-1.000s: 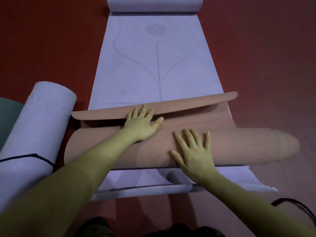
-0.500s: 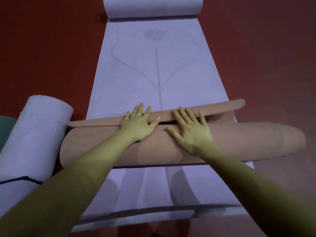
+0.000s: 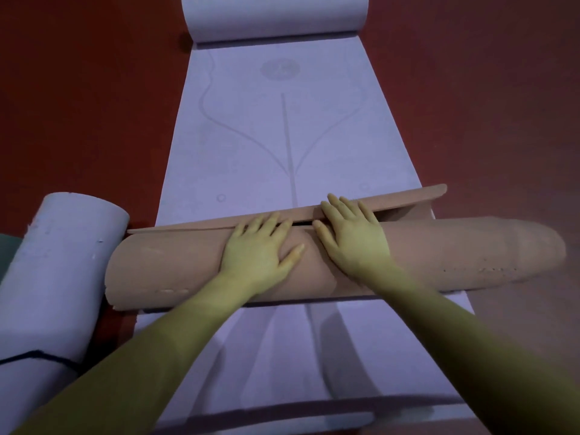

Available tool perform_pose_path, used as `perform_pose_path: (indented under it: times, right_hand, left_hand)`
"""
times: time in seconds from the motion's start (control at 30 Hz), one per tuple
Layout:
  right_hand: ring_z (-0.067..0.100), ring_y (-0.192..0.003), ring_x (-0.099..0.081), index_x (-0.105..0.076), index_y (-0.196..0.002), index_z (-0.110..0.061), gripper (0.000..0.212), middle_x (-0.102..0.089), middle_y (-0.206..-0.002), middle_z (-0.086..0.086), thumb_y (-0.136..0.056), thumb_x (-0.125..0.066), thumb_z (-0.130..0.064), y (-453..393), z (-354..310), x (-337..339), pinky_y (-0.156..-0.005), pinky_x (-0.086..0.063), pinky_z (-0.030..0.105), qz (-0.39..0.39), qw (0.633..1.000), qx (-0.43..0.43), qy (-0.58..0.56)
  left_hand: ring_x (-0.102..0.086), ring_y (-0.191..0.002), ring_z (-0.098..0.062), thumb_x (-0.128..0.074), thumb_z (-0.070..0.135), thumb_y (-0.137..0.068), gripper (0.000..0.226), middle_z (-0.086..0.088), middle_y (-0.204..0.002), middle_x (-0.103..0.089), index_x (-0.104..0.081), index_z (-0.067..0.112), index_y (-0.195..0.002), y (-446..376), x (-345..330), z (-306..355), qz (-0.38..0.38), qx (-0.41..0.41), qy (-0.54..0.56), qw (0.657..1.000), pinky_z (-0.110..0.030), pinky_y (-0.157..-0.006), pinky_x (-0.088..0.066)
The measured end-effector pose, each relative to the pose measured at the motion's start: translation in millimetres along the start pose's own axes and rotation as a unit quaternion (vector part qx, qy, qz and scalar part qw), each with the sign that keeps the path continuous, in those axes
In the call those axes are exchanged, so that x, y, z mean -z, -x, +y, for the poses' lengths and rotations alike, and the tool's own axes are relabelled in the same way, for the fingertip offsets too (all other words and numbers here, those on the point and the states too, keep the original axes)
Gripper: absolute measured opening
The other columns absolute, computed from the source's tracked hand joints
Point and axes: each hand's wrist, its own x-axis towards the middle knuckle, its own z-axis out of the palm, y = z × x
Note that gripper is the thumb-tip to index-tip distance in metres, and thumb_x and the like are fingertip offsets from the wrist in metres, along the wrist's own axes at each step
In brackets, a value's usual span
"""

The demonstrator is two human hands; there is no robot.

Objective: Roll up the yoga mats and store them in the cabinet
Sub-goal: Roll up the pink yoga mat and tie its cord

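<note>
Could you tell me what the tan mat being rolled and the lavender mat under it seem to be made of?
Tan mat: probably soft foam or rubber, matte; it bends into a thick roll and its free edge curls without creasing. Lavender mat: likely similar flexible rubber or foam, smooth and matte, with faint printed alignment lines; its far end curls up.

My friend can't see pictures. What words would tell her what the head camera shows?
Two hands, the left hand and the right hand, press flat on a half-rolled tan mat lying across a pale purple mat spread on a red floor. A rolled pale mat tied with a dark cord lies to the left.
</note>
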Motion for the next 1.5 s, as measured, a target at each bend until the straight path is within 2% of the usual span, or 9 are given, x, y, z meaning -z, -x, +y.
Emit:
perform_pose_path:
  times: [0.07,0.17,0.4,0.53,0.7,0.87,1.07,1.23,1.5]
  right_hand:
    - [0.029,-0.125,-0.051,-0.056,-0.130,-0.006,0.059,-0.054,-0.137,0.013,-0.094,-0.030,-0.045,21,-1,-5,-0.108,-0.031,0.042,0.069,0.997,0.014,0.009]
    - [0.031,-0.129,-0.043,-0.050,-0.135,-0.003,0.056,-0.050,-0.140,0.017,-0.095,-0.036,-0.040,45,0,-15,-0.111,-0.025,0.044,0.106,0.994,0.031,0.020]
    - [0.032,-0.129,-0.047,-0.052,-0.134,-0.005,0.073,-0.052,-0.137,0.017,-0.088,-0.037,-0.060,7,15,-9,-0.110,-0.021,0.042,0.055,0.996,0.053,0.049]
    - [0.035,-0.121,-0.053,-0.056,-0.129,-0.003,0.069,-0.056,-0.131,0.020,-0.090,-0.037,-0.057,-9,19,-7,-0.107,-0.025,0.042,0.073,0.995,0.049,0.056]
    - [0.037,-0.136,-0.033,-0.036,-0.145,-0.010,0.102,-0.036,-0.148,0.020,-0.065,-0.067,-0.064,4,45,-13,-0.112,-0.021,0.052,0.063,0.988,0.094,0.110]
    - [0.042,-0.129,-0.043,-0.040,-0.141,-0.007,0.126,-0.043,-0.141,0.026,-0.035,-0.086,-0.059,-24,47,-8,-0.105,-0.032,0.057,0.014,0.984,0.086,0.152]
    - [0.044,-0.132,-0.037,-0.033,-0.146,-0.010,0.131,-0.039,-0.141,0.028,-0.038,-0.077,-0.069,-50,44,7,-0.102,-0.021,0.070,-0.063,0.976,0.058,0.199]
    - [0.041,-0.113,-0.053,-0.048,-0.132,-0.007,0.120,-0.053,-0.123,0.026,-0.031,-0.083,-0.060,-41,46,4,-0.089,-0.040,0.063,-0.034,0.980,0.076,0.179]
    - [0.039,-0.105,-0.057,-0.052,-0.128,-0.006,0.112,-0.057,-0.118,0.022,-0.035,-0.080,-0.061,-7,43,9,-0.088,-0.041,0.058,0.002,0.978,0.119,0.174]
  left_hand:
    - [-0.023,-0.144,-0.021,0.005,0.069,-0.074,0.092,-0.001,-0.157,-0.024,-0.027,0.027,-0.149,-16,5,-3,-0.016,0.013,-0.001,1.000,-0.041,-0.115,-0.016]
    - [-0.016,-0.145,-0.025,-0.017,0.064,-0.092,0.073,-0.006,-0.158,-0.021,-0.023,0.023,-0.151,-39,14,-9,-0.025,0.078,-0.007,0.997,-0.046,-0.115,-0.009]
    - [-0.047,-0.128,-0.034,-0.028,0.053,-0.084,0.073,-0.015,-0.140,-0.050,-0.051,0.005,-0.135,-12,1,2,0.144,-0.048,0.023,0.988,-0.051,-0.106,-0.034]
    - [-0.005,-0.147,-0.027,-0.051,0.072,-0.076,0.106,-0.006,-0.161,-0.005,-0.005,0.015,-0.153,-22,10,-12,0.006,-0.054,-0.004,0.999,-0.048,-0.117,-0.004]
    - [-0.006,-0.146,-0.034,-0.065,0.078,-0.059,0.132,-0.008,-0.160,-0.002,0.011,0.023,-0.152,-54,21,-20,-0.023,-0.068,-0.064,0.995,-0.056,-0.115,-0.006]
    - [-0.005,-0.146,-0.034,-0.066,0.077,-0.059,0.133,-0.012,-0.160,0.000,0.010,0.018,-0.152,-58,20,-29,-0.009,-0.101,-0.099,0.990,-0.058,-0.114,-0.007]
    - [-0.019,-0.141,-0.036,-0.071,0.073,-0.056,0.137,-0.017,-0.156,-0.013,0.007,0.014,-0.151,-75,28,-21,-0.029,-0.067,-0.124,0.990,-0.058,-0.111,-0.018]
    - [-0.033,-0.130,-0.032,-0.070,0.071,-0.059,0.124,-0.011,-0.149,-0.027,-0.007,0.015,-0.151,-70,25,-18,-0.004,-0.074,-0.130,0.989,-0.050,-0.107,-0.029]
    - [-0.037,-0.126,-0.030,-0.066,0.071,-0.064,0.115,-0.009,-0.148,-0.030,-0.013,0.016,-0.150,-28,18,-8,0.004,-0.078,-0.119,0.990,-0.044,-0.105,-0.030]
